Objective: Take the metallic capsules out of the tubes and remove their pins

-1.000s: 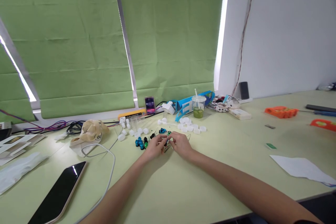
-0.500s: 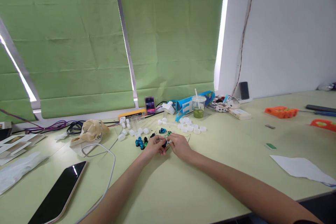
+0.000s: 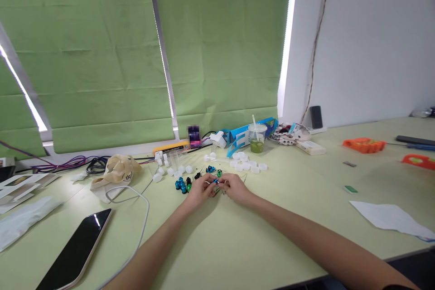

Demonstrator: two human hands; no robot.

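Observation:
My left hand (image 3: 200,191) and my right hand (image 3: 234,187) meet over the middle of the table, fingertips pinched together. Between them sits a small shiny blue piece (image 3: 215,181), gripped from both sides; its exact kind is too small to make out. Left of my left hand stand several small blue metallic pieces (image 3: 181,185), beside a black piece (image 3: 189,181) and a green one (image 3: 189,188). Just beyond my fingers lie another blue piece (image 3: 210,169) and a green piece (image 3: 219,173). Thin wire-like bits stick out near my right hand.
Several white round caps (image 3: 254,167) and clear tubes (image 3: 174,159) lie behind the hands. A lidded plastic cup (image 3: 257,138) with green drink stands by a blue box (image 3: 272,126). A phone (image 3: 76,249) and white cable (image 3: 146,222) are at left, orange holders (image 3: 364,145) at right.
Both hands stay in place, but the fingers have shifted around the small piece. Its blue surface now shows between the fingertips, where a dark part and a thin silvery part showed before.

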